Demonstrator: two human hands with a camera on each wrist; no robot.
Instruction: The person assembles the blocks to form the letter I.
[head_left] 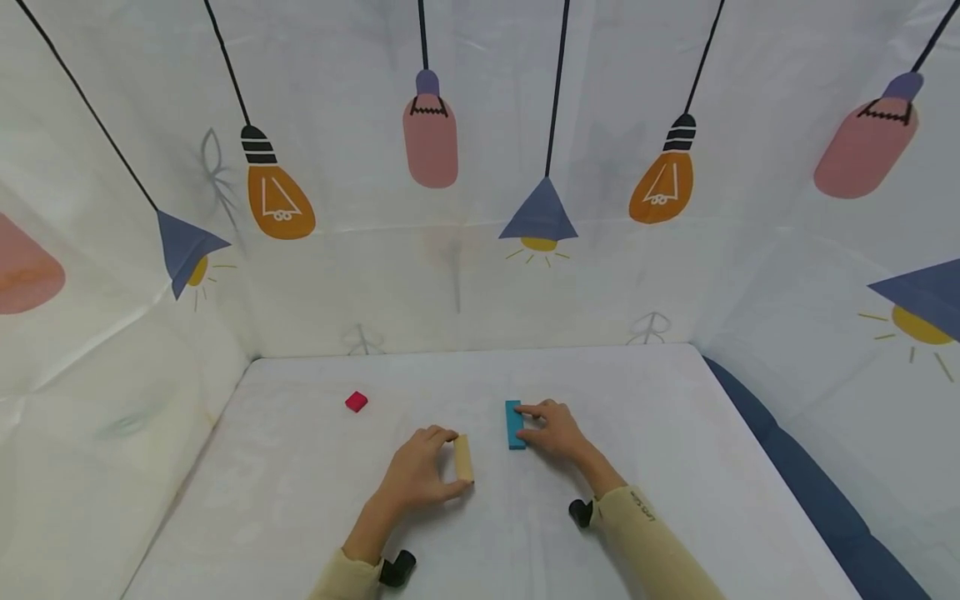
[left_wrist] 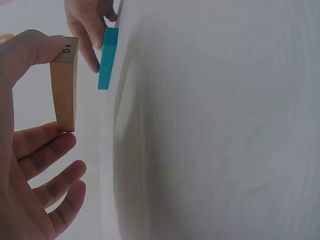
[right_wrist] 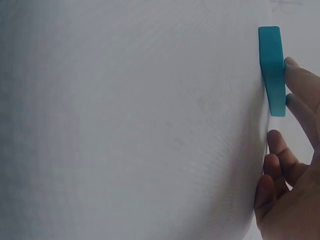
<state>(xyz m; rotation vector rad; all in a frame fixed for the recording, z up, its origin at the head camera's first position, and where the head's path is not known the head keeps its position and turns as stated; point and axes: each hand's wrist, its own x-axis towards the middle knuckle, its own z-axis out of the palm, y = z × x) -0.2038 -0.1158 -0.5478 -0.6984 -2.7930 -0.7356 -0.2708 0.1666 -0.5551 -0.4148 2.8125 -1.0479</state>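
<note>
A plain wooden block (head_left: 463,458) is pinched lengthwise in my left hand (head_left: 416,468), thumb on one end and fingertips on the other. In the left wrist view the block (left_wrist: 64,90) shows a small dark printed mark on its thumb end. The remaining left fingers curve loosely beside it. To its right, a blue block (head_left: 514,425) lies on the white table (head_left: 637,400). My right hand (head_left: 557,431) touches that block with thumb and index tips. In the right wrist view both tips meet the same long side of the blue block (right_wrist: 272,72); the other fingers are bent near the tabletop.
A small red block (head_left: 356,402) lies at the back left of the table. White sheets (head_left: 465,275) printed with lamps and bulbs hang behind and at both sides. Dark blue padding (head_left: 795,467) runs along the right table edge.
</note>
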